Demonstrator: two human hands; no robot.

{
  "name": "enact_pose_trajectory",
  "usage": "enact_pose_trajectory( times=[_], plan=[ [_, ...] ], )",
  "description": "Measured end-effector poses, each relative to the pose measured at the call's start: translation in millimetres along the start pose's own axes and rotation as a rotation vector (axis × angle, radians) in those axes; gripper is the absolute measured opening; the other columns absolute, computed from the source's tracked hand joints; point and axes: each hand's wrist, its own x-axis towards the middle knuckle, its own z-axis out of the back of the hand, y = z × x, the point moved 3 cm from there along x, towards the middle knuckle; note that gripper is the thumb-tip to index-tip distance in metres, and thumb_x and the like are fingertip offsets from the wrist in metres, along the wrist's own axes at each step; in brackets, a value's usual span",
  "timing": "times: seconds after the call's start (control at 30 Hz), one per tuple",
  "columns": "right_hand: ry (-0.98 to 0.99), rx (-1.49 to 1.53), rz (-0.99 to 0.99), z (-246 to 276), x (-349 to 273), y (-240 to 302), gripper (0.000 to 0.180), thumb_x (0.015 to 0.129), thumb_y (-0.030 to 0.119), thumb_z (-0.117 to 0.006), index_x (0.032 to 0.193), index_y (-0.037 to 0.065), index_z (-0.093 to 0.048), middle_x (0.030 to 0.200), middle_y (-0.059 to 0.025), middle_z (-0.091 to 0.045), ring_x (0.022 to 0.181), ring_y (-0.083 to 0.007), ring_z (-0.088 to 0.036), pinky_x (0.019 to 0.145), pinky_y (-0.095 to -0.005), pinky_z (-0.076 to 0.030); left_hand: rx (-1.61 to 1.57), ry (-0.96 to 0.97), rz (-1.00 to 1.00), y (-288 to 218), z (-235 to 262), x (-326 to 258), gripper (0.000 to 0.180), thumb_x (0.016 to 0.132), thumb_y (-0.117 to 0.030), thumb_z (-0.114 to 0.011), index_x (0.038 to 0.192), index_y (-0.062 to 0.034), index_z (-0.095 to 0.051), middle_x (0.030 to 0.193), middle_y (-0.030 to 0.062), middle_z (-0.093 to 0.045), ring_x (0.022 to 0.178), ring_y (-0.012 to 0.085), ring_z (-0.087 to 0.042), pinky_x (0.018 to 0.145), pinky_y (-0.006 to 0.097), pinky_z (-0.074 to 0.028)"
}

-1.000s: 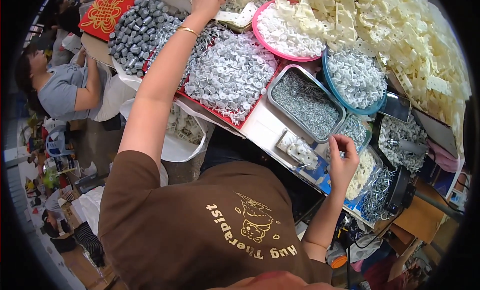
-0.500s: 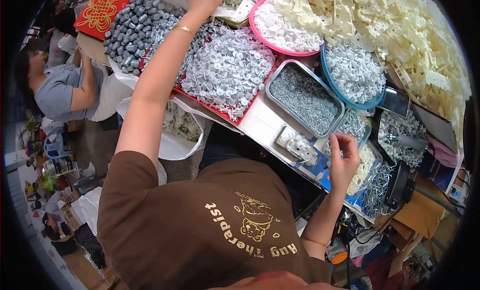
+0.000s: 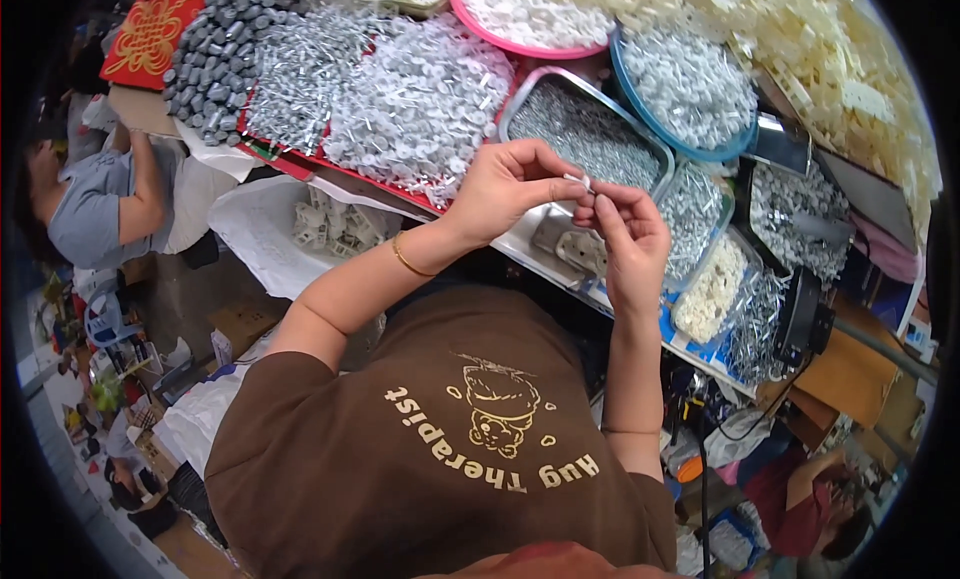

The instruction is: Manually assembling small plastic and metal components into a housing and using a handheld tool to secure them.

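Note:
My left hand and my right hand meet over the near edge of the table. Between the left thumb and fingertips is a small white plastic part. The right fingertips pinch close against its end; whatever they grip is too small to make out. Just below the hands, a small block-like fixture with a pale plastic piece sits at the table edge, partly covered by the right hand. Behind the hands stands a metal tray of tiny metal pins.
A red tray of white-capped parts and grey metal cylinders lie left. A pink basin and a blue basin hold white parts. Cream plastic pieces pile up at far right. A phone lies beside them.
My left hand has come back from the far side of the table to meet the right hand, a small white part now in its fingers. My right hand has moved slightly left and up.

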Motion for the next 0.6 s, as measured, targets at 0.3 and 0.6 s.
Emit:
enact_pose_trajectory(
  times=[0.3, 0.6],
  plan=[
    [-0.057, -0.007, 0.079, 5.5, -11.2, 7.6, 0.014, 0.097, 0.001, -0.06, 0.11, -0.005, -0.059, 0.094, -0.013, -0.07, 0.08, -0.0161, -0.069, 0.075, -0.0273, -0.056, 0.099, -0.032, -0.029, 2.2, -17.8, -10.6, 0.01, 0.091, 0.001, -0.069, 0.1, 0.0044, -0.066, 0.097, 0.0131, -0.073, 0.091, 0.0151, -0.071, 0.082, 0.027, -0.058],
    [-0.086, -0.436, 0.172, 27.1, -29.7, 15.5, 0.023, 0.094, 0.007, -0.069, 0.111, 0.002, -0.055, 0.089, -0.0113, -0.07, 0.076, -0.0147, -0.065, 0.068, -0.0263, -0.052, 1.094, 0.291, -0.573, 1.0, -23.2, -40.3, 0.016, 0.077, -0.008, -0.075, 0.089, -0.0113, -0.064, 0.093, -0.0027, -0.067, 0.093, 0.0188, -0.061, 0.09, 0.04, -0.042]
  ],
)
